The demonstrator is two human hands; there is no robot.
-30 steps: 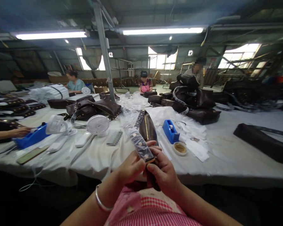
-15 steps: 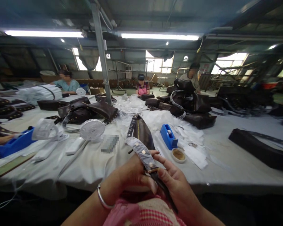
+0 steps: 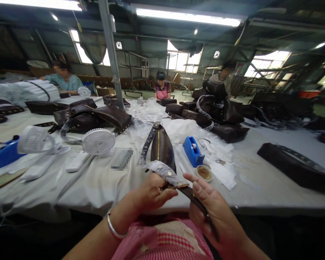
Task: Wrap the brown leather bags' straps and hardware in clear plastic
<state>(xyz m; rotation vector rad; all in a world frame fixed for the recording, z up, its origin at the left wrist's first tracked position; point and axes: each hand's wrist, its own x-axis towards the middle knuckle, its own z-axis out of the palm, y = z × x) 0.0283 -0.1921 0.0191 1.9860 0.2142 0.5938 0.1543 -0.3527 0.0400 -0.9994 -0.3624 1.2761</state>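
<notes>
A dark brown leather bag [image 3: 166,148] with a brass zipper stands on the table in front of me. Its studded strap [image 3: 166,172], partly wrapped in clear plastic, curves toward my lap. My left hand [image 3: 153,191] is closed on the strap beside a gold-coloured buckle [image 3: 180,186], thumb pointing right. From the buckle, the bare dark strap end [image 3: 203,209] runs down across my right hand [image 3: 219,209]. The right hand's lower fingers curl around that end, while its upper fingers stretch toward the buckle.
A blue tape dispenser [image 3: 193,151] and a small round dish of brown stuff [image 3: 204,173] stand right of the bag. At left are a white fan [image 3: 99,141] and more bags [image 3: 89,117]. Other bags [image 3: 219,108] are piled at back right. Several people work beyond.
My right hand has moved right and away from the left, drawing the dark strap end with it. The buckle has turned flatter, and the camera view has shifted slightly.
</notes>
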